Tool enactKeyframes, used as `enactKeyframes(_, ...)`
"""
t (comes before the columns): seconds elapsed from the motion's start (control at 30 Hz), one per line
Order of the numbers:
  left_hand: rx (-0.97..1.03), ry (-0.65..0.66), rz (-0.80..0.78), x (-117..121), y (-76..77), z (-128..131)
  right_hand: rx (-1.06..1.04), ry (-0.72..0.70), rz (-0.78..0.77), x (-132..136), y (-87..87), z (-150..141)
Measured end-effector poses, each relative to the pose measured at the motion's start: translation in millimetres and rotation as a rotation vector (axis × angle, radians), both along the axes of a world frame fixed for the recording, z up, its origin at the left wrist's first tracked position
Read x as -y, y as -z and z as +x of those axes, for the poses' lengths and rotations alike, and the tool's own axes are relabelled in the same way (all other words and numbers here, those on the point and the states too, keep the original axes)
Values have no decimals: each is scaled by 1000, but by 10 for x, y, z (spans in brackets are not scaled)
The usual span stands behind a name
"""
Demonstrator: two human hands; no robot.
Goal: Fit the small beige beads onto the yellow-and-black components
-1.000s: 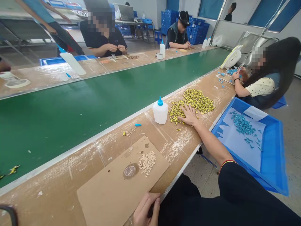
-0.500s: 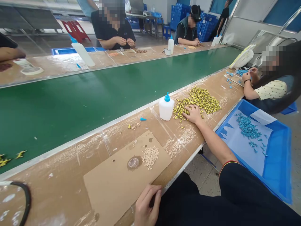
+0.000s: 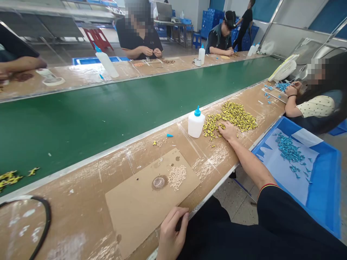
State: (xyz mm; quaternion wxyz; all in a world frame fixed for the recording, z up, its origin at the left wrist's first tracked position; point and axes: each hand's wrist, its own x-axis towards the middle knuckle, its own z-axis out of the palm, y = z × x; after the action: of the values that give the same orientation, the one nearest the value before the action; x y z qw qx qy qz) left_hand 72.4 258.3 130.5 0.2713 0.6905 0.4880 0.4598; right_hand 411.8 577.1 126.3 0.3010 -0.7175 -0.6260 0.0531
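My right hand (image 3: 228, 131) is at the near edge of a heap of small yellow-and-black figures (image 3: 240, 115), its fingers curled in around some of them. Beside it stands a white squeeze bottle (image 3: 196, 124) with a blue nozzle cap. My left hand (image 3: 173, 229) rests at the near edge of the table, fingers curled in and thumb close to them, with nothing visible in it. In front of it lies a cardboard sheet (image 3: 135, 209) bearing a pile of tiny cream-coloured pieces (image 3: 177, 176) and a round glossy puddle (image 3: 159, 182).
A green conveyor belt (image 3: 121, 112) runs beyond the table, with yellow figures (image 3: 11, 178) on it at left. On my right is a blue tray (image 3: 325, 187) with blue pieces (image 3: 288, 148). A black cable (image 3: 46, 224) loops at lower left. Several co-workers sit around.
My right hand's fingers have drawn together from a spread position over the yellow figures. My left hand stays curled at the table edge. The view has shifted slightly.
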Motion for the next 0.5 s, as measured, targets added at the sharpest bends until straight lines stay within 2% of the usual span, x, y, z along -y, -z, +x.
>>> enactKeyframes(0.27,2,-6,-33,3,-9,13,-560,140,176,-215,-127,182)
enactKeyframes(0.4,12,-11,-32,-10,-20,25,-864,168,173,-226,-230,197)
enactKeyframes(0.5,26,-18,-52,-8,-18,24,-1043,114,133,-134,-351,174)
